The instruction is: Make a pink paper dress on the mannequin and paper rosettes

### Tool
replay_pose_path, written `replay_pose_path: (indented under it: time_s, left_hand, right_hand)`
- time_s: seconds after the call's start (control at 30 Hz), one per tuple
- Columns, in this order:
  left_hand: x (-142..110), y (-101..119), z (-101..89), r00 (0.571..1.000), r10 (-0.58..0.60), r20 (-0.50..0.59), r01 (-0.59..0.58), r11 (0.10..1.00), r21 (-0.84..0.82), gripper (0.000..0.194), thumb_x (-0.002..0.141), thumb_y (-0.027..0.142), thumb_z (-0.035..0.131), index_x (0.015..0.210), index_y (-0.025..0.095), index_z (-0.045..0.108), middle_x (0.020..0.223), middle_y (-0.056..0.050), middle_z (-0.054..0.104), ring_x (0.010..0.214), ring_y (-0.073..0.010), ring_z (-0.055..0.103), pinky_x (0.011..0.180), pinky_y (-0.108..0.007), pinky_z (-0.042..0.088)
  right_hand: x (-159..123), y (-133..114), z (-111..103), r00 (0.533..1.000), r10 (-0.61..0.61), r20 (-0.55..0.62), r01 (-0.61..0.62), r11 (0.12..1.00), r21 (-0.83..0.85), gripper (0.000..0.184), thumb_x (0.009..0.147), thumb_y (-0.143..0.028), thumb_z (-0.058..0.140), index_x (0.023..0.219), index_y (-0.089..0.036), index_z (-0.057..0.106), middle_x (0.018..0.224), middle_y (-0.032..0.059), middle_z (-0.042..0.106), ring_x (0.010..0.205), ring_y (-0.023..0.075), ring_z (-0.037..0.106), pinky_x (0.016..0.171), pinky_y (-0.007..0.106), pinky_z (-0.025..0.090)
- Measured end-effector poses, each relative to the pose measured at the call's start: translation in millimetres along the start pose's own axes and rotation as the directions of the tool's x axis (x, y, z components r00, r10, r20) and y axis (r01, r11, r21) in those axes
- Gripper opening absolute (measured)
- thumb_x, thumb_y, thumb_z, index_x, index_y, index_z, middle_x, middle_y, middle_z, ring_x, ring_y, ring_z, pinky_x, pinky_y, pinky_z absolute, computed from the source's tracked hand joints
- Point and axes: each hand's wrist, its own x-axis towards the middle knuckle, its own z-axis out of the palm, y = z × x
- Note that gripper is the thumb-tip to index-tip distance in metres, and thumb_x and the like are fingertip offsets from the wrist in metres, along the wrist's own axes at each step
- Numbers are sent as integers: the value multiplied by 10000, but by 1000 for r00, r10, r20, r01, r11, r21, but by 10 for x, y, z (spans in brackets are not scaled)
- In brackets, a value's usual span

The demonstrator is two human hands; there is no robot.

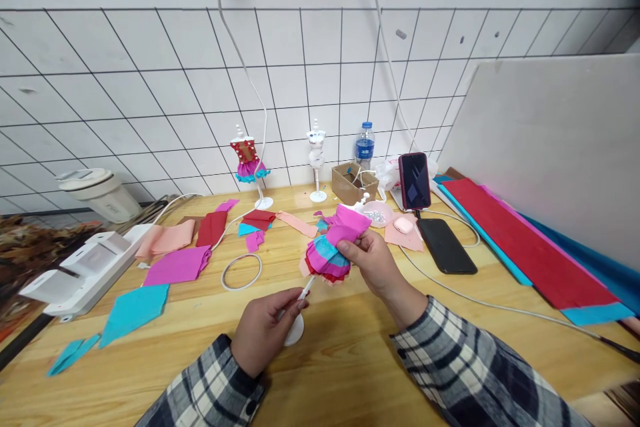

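Observation:
My left hand (265,333) is closed round the thin white pole and round base (295,330) of a small mannequin stand, just above the wooden table (350,373). My right hand (373,257) grips the top of the stand, pinching a layered paper dress (333,247) of magenta, blue, pink and red ruffles wrapped on it. The stand is tilted, its top leaning to the right. The mannequin body is hidden under the paper.
Two other mannequin stands are at the back, one dressed (247,160) and one bare white (317,153). Paper scraps (177,263) lie on the left, long paper strips (530,247) on the right. Nearby are two phones (445,247), a cardboard box (354,181), a water bottle (365,143), a white ring (242,271) and cables.

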Motion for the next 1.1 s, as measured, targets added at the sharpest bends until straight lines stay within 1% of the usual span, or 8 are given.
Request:
replay_pose_path:
  time_s: [0.1,0.2,0.3,0.37,0.5,0.6,0.93,1.1]
  left_hand:
    - [3,-20,15,1000,-1,8,1,1000,-20,268,884,380,533,999,243,731,868,-3,773,774,-160,707,698,-212,514]
    - [-4,-44,42,999,-36,23,38,992,-117,296,886,390,524,1038,221,714,870,-19,772,741,-153,701,680,-211,527]
    - [-8,-45,58,997,-68,37,73,979,-189,323,876,401,532,1051,193,707,854,-37,771,707,-151,692,650,-212,535]
    - [-3,-32,56,996,-76,43,83,976,-201,325,866,399,542,1039,181,712,838,-44,771,698,-152,689,643,-214,537]
    - [10,0,45,996,-76,36,82,977,-197,321,856,393,547,1014,176,721,810,-47,769,681,-154,683,646,-221,540]
    - [7,15,40,996,-76,38,82,976,-201,322,856,398,545,1006,178,725,809,-49,768,682,-158,680,651,-227,540]
    - [4,-23,55,995,-90,40,97,969,-228,310,860,400,551,1002,187,727,821,-51,768,692,-161,677,643,-226,533]
    - [3,-62,63,995,-83,49,92,972,-216,316,871,404,545,1027,190,717,842,-49,768,720,-162,680,668,-228,534]
  right_hand:
    - [-15,-8,20,1000,-10,-14,10,1000,-13,442,653,-466,802,964,-173,686,968,91,739,884,240,687,826,381,537]
    - [-13,3,-10,996,-65,59,63,998,21,423,720,-496,745,1004,-188,685,1002,68,723,927,215,660,847,343,512]
    - [-2,19,-53,992,-78,98,74,996,48,327,789,-479,688,957,-199,704,903,28,712,844,173,640,790,288,493]
    - [5,23,-65,994,-60,88,55,997,60,304,772,-464,707,924,-200,711,848,15,703,798,165,627,757,278,485]
    - [13,14,-48,998,-17,64,14,998,60,311,752,-468,720,902,-195,714,842,21,702,780,171,618,757,293,482]
    - [16,6,-35,997,8,82,-11,999,45,305,744,-435,734,931,-196,710,850,22,708,786,171,626,791,307,482]
    - [24,9,-33,999,-15,29,17,998,-64,326,714,-465,744,875,-186,700,770,19,717,755,181,643,733,316,510]
    - [28,20,-54,996,-51,68,54,998,-37,287,764,-445,714,905,-196,701,841,22,722,823,185,653,812,333,510]
